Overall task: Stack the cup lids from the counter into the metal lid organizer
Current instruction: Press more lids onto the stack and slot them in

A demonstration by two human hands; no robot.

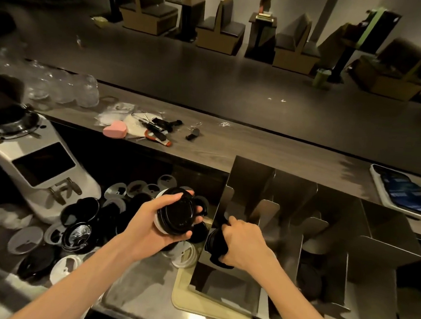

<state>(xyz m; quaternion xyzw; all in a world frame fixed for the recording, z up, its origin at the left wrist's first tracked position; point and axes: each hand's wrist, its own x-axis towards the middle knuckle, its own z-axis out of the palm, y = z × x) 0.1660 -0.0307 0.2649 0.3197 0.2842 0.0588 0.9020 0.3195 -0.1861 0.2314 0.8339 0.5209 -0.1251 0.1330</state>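
Observation:
My left hand [150,226] grips a stack of cup lids [177,213], black ones on top and white ones beneath, held above the counter. My right hand [242,242] holds black lids [214,245] inside the leftmost slot of the metal lid organizer [296,230], fingers curled round them. Many loose black and white lids [79,235] lie scattered on the steel counter to the left. Another organizer slot further right holds dark lids [309,281].
A white coffee grinder [42,165] stands at the left. The raised wooden bar top [230,145] carries a pink heart-shaped box [115,129], tools, clear cups [67,89] and a phone [401,190]. The organizer sits on a beige tray [182,294].

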